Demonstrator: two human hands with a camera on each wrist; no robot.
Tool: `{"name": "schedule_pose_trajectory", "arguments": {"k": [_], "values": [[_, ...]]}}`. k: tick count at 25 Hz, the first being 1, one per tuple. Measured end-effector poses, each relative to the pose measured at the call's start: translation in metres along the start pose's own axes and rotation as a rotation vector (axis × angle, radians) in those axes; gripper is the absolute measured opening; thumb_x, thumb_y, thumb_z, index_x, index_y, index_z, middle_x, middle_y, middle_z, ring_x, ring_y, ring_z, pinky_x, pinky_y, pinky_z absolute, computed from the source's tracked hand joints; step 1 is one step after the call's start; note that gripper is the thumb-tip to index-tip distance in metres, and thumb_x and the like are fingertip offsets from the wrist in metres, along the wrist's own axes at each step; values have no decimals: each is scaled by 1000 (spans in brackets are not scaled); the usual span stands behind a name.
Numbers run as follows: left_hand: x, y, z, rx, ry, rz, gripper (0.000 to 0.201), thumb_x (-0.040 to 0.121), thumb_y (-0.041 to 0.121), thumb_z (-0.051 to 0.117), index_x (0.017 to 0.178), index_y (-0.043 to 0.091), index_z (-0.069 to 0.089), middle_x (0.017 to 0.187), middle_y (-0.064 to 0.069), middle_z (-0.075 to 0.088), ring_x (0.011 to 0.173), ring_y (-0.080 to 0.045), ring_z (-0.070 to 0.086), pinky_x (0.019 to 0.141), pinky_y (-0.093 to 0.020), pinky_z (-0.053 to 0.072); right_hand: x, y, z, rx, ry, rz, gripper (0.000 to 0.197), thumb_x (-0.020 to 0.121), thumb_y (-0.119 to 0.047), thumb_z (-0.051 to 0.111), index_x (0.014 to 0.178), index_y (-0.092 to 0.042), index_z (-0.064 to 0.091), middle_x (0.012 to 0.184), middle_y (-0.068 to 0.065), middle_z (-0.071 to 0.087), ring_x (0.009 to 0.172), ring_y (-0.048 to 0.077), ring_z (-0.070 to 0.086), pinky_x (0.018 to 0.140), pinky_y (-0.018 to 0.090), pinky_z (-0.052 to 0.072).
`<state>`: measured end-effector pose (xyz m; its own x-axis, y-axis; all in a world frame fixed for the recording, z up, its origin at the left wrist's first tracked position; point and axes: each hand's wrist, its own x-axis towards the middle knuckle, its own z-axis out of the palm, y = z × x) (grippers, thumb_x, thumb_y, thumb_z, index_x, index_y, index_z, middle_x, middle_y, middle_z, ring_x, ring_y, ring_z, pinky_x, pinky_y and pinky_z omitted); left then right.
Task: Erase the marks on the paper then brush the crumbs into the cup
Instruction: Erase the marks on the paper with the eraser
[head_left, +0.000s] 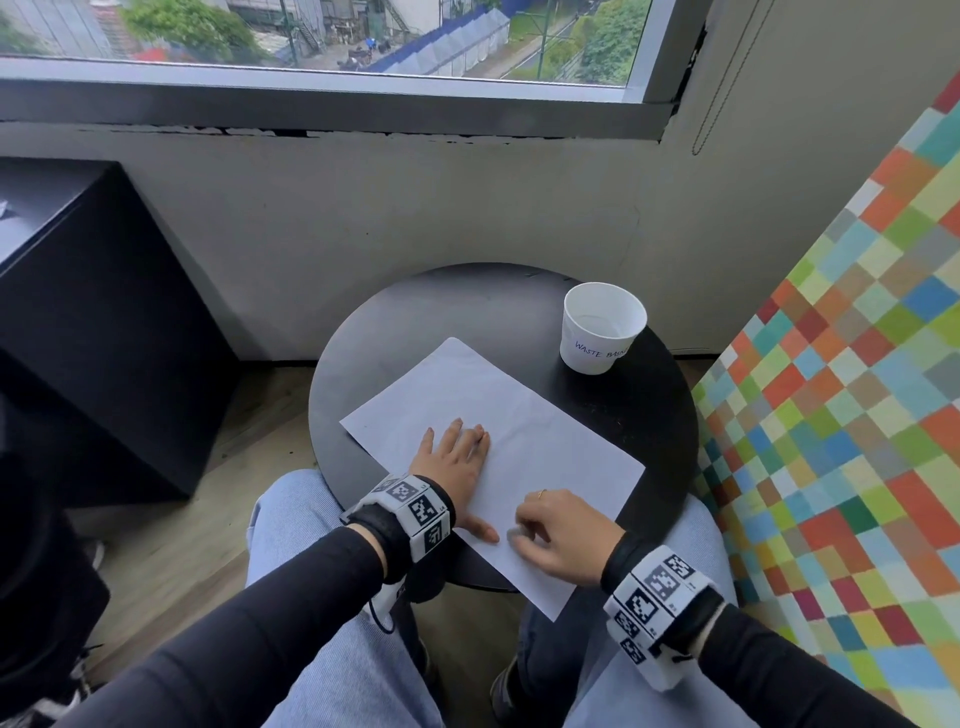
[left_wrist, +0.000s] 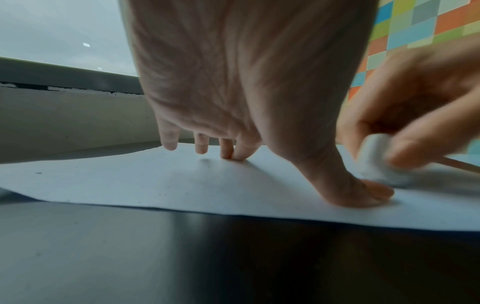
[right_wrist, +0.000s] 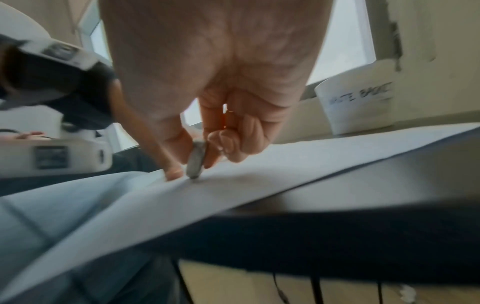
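1. Head view: our left hand (head_left: 457, 467) lies flat, fingers straight, pinning the paper (head_left: 519, 436) to the table (head_left: 649, 415); our right hand (head_left: 561, 530) pinches the eraser (head_left: 515, 535) near the paper's near edge. The cup (head_left: 602, 327) stands well apart.
2. Left wrist view: only here do we see the eraser beside our thumb; we'd use short strokes.
3. Right wrist view: the eraser's tip touches the paper.

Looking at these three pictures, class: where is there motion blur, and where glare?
Left wrist view: the right hand and eraser smear; glare streaks the table. Right wrist view: blurred throughout, the cup lettering soft. Head view: sharp, only the eraser slightly smeared.
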<state>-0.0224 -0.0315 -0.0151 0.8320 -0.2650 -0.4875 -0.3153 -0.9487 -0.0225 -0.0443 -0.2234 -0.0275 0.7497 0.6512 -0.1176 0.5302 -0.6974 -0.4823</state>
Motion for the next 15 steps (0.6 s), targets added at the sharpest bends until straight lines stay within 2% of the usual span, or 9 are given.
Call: {"name": "schedule_pose_trajectory", "arguments": {"k": [2,4,5,8,9,10,13,15], "values": [[0,-1,0,15,4,1,133,72,80,60,155,6,-13,165,-7,-9,151,-30,-13,121,-53,-1,3,3,-4,-3,-2,21,29,89,-28,53,63,-17,45,64,-5,43,63,13,41,62,27,36],[0,0,0,9,9,5,133,71,79,60,155,7,-12,165,-7,-8,151,-31,-12,121,-54,0,9,15,-12,-3,117,129,30,89,-26,53,63,-14,47,66,-2,46,63,16,43,63,30,37],[0,0,0,8,9,5,133,71,80,60,155,7,-12,165,-6,-8,151,-30,-12,121,-54,0,9,15,-13,-13,122,136,29,90,-26,53,64,-14,48,66,-1,47,63,16,43,63,29,35],[0,0,0,26,0,-2,133,71,80,60,155,6,-13,165,-7,-8,151,-31,-13,121,-54,0,-3,-3,-1,-10,-80,-32,28,89,-28,53,65,-17,46,65,-4,45,63,12,40,61,25,30],[0,0,0,30,1,-3,134,71,80,59,155,6,-13,165,-7,-8,151,-31,-13,121,-54,0,-5,-2,-3,-5,-95,-32,29,89,-29,54,64,-17,45,64,-5,45,63,12,40,61,25,31],[1,0,0,28,4,-2,134,71,80,60,155,6,-13,165,-7,-8,151,-31,-13,121,-54,0,-2,7,-8,-18,-55,20,30,89,-29,54,62,-18,45,63,-4,45,63,13,41,62,27,32],[1,0,0,0,-12,1,135,70,80,61,155,6,-13,165,-7,-9,151,-31,-14,121,-55,-1,8,44,-35,-84,129,320,34,88,-27,55,57,-18,42,61,-2,46,64,18,44,60,29,33],[1,-1,0,-3,-19,2,134,71,79,61,155,7,-14,165,-7,-10,151,-31,-14,121,-55,-2,7,50,-40,-65,165,363,38,86,-27,55,53,-21,38,57,-5,43,62,17,45,59,30,35]]}}
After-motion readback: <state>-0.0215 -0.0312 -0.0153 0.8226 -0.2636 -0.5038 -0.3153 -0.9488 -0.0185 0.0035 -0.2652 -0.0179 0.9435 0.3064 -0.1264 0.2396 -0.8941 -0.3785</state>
